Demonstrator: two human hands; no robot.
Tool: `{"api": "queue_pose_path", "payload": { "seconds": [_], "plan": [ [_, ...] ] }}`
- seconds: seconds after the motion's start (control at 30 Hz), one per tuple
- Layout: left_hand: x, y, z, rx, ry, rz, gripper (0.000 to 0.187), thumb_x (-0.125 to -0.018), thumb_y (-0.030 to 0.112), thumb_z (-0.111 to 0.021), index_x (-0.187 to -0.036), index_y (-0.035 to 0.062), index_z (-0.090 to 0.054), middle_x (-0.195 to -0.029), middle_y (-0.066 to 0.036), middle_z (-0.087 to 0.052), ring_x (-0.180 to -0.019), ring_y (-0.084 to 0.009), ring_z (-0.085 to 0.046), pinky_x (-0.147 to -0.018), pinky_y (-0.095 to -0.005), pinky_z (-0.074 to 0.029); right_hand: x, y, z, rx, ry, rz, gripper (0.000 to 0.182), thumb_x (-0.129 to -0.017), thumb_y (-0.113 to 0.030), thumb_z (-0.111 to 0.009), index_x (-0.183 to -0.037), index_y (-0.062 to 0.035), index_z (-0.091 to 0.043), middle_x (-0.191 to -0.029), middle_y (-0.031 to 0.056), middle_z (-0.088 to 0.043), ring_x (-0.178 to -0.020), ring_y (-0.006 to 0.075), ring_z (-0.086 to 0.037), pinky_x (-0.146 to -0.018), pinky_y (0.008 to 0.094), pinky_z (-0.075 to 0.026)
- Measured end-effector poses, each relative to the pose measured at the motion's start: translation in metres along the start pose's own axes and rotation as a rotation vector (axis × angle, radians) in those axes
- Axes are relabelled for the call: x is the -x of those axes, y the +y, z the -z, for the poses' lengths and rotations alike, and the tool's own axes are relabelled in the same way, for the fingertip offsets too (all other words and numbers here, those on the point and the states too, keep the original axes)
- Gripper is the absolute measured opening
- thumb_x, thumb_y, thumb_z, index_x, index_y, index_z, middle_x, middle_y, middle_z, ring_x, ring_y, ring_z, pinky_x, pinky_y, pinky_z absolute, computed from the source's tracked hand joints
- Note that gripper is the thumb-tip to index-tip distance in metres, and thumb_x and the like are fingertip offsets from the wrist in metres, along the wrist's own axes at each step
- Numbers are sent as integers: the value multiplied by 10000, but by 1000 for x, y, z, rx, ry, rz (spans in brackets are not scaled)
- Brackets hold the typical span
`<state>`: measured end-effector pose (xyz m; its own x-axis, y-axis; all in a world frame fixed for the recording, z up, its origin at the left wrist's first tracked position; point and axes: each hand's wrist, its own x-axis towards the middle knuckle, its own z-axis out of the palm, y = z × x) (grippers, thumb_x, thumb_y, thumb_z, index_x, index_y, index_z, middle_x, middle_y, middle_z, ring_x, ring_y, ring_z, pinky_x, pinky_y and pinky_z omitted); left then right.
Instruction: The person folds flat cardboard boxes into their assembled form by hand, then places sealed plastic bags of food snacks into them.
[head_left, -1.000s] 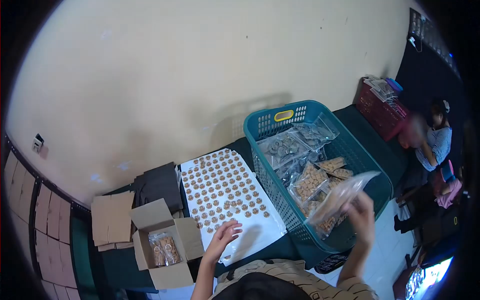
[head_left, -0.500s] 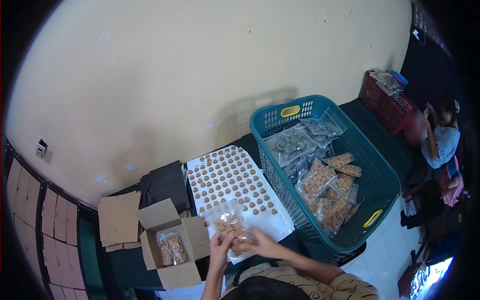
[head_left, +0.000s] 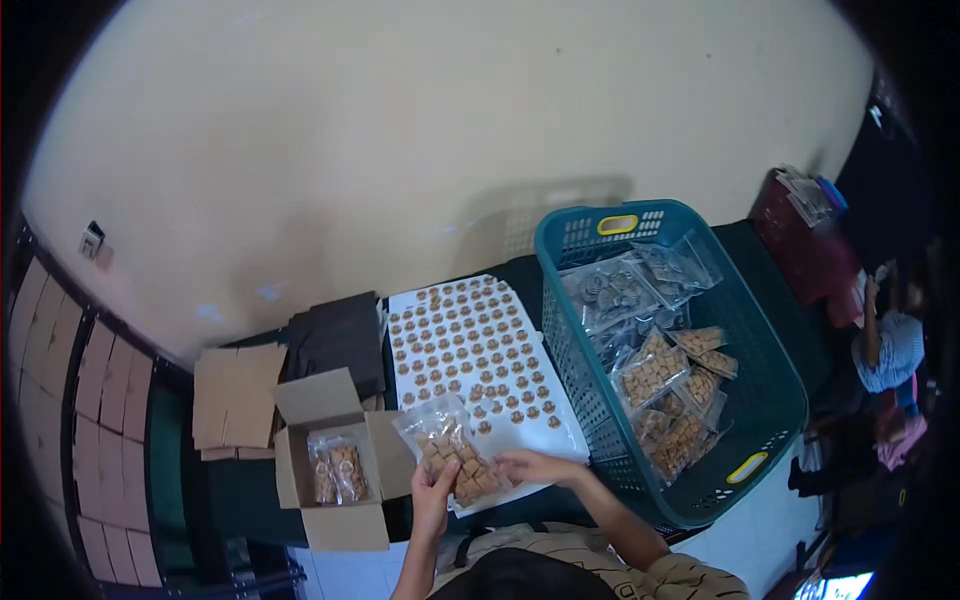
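A clear plastic bag of brown square biscuits (head_left: 470, 472) is held between both hands above the near edge of a white sticker sheet (head_left: 565, 445). My left hand (head_left: 433, 495) grips its lower left side, thumb on the front. At the bag's right edge, the fingers of my right hand (head_left: 537, 467) close on the plastic. Just left stands an open cardboard box (head_left: 345, 528) with a few filled snack bags (head_left: 345, 470) inside. Round brown stickers cover most of the sheet.
A green laundry basket (head_left: 750, 360) at right holds biscuit bags (head_left: 650, 370) and bags of grey rings (head_left: 610, 290). Flat cardboard (head_left: 235, 395) and a black folded stack (head_left: 335, 345) lie behind the box. Another person (head_left: 888, 350) sits at far right beside a red basket (head_left: 795, 235).
The camera view has shifted, so the basket appears farther right and lower. The bag has turned its face more toward me, and my right hand has moved to its right edge.
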<state>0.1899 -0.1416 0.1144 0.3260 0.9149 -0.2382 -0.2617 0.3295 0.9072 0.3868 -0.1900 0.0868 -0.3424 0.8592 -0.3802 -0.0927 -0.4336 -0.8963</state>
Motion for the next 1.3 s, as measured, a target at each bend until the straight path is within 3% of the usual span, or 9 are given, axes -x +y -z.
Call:
{"api": "queue_pose_path", "payload": {
  "seconds": [0.07,0.13,0.2,0.4,0.43,0.57,0.8,1.03,1.3],
  "plan": [
    [2,17,-1,34,44,-31,323,-847,108,-580,-1133,-10,-488,-1025,-78,-596,-896,-123,-577,-774,-252,-462,-20,39,47,-125,148,76,302,-851,-136,-560,-1109,15,-521,-957,67,-599,-862,165,-578,-767,277,-458],
    [3,26,6,-6,133,-53,292,-845,110,-586,-1096,-10,-498,-1012,-79,-596,-888,-123,-575,-767,-247,-459,-64,115,86,184,764,277,234,-788,-85,-606,-1000,6,-567,-894,70,-610,-837,157,-584,-751,268,-463],
    [0,26,21,-58,132,-90,260,-842,114,-592,-1057,-1,-501,-991,-71,-593,-867,-116,-571,-754,-246,-456,-74,129,93,135,971,59,210,-708,-104,-673,-878,-10,-593,-871,91,-620,-794,168,-590,-732,272,-467],
    [4,36,41,-5,316,-160,318,-852,104,-577,-1132,12,-455,-999,-48,-570,-857,-86,-550,-735,-219,-453,-110,163,64,732,940,-83,305,-668,-143,-664,-925,-14,-559,-914,162,-594,-906,294,-558,-773,387,-449],
    [4,31,49,-64,343,-171,297,-857,153,-576,-1118,55,-475,-920,0,-563,-749,-43,-515,-622,-185,-419,-112,154,57,690,958,-43,248,-686,-127,-632,-902,-29,-563,-949,164,-569,-947,326,-525,-785,414,-436],
    [8,30,72,-36,401,-201,375,-863,108,-559,-1197,8,-419,-1071,-66,-539,-907,-95,-532,-769,-223,-440,-127,139,56,739,1057,9,226,-693,-94,-598,-911,-56,-552,-953,148,-533,-908,336,-516,-768,432,-433],
    [23,42,72,-56,491,-196,316,-848,141,-588,-1112,19,-462,-938,-28,-548,-791,-80,-528,-705,-241,-446,-95,163,70,903,1416,53,275,-700,4,-581,-961,-10,-497,-1039,179,-436,-1008,332,-444,-839,417,-392],
    [13,1,58,-125,430,-124,265,-837,188,-607,-1041,67,-490,-746,34,-511,-602,-41,-451,-504,-175,-353,-75,186,94,773,1326,68,105,-810,-38,-524,-899,-25,-470,-951,167,-458,-824,348,-528,-699,422,-433],
    [4,12,15,-118,123,-59,413,-832,89,-595,-1192,-15,-420,-1118,-96,-539,-1010,-156,-524,-873,-283,-413,-72,170,93,866,1305,-86,67,-825,-41,-449,-888,-16,-453,-944,187,-478,-848,367,-533,-691,440,-453]
  ]
}}
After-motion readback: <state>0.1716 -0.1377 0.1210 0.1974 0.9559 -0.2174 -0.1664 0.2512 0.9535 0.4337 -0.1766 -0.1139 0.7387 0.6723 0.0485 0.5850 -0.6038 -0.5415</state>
